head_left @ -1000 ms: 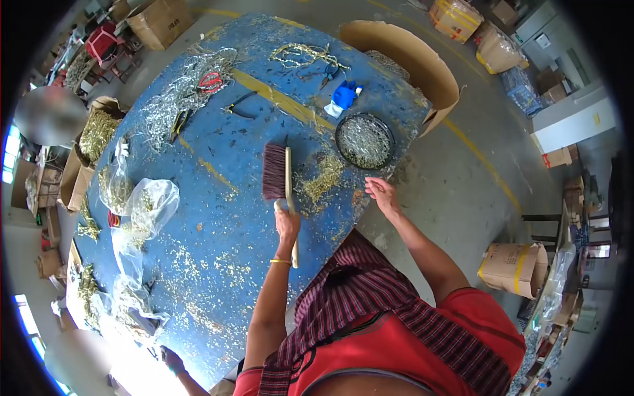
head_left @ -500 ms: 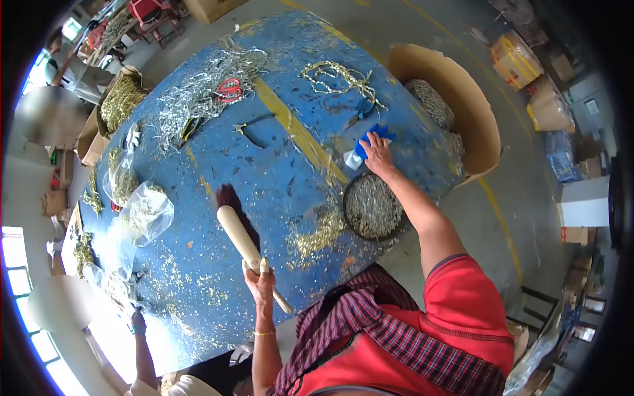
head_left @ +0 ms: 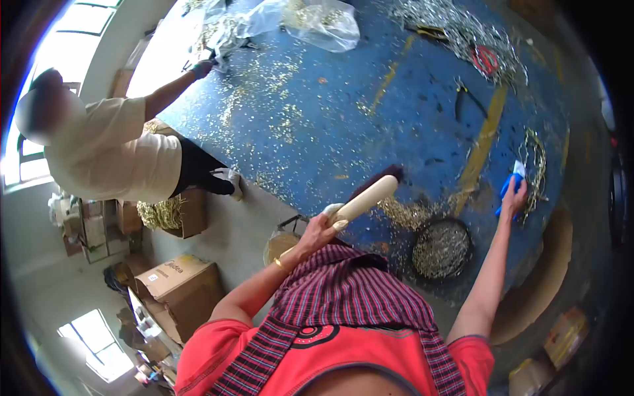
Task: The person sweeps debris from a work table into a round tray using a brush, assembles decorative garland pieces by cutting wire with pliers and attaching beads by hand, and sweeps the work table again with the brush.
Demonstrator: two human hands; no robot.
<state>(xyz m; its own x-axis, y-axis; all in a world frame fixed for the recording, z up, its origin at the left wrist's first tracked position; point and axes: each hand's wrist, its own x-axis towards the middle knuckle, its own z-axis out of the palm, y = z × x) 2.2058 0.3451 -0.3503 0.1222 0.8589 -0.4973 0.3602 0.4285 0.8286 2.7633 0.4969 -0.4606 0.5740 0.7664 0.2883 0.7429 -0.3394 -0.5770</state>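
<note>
My left hand (head_left: 318,232) is wrapped round the handle of a long brush (head_left: 367,199) with a pale wooden back. The dark bristles lie over the blue table (head_left: 297,152), left of a pile of gold bits (head_left: 404,212). My right hand (head_left: 514,198) is closed on a blue object with a white part (head_left: 518,169), at the table's right side, beside a tangle of gold strands (head_left: 538,173). A round black tray (head_left: 441,248) full of silver bits stands between my hands, close to my body.
A co-worker (head_left: 119,145) stands at the left, one gloved hand on the table. Silver strands (head_left: 456,33), red-handled scissors (head_left: 485,61), black pliers (head_left: 467,99) and a plastic bag (head_left: 323,23) lie at the far side. A large curved cardboard box (head_left: 545,277) is at the right; a carton (head_left: 181,290) stands lower left.
The view has swung left. My right hand first reached the blue object and now holds it over the table. The brush has tilted sideways in my left hand, nearer my body.
</note>
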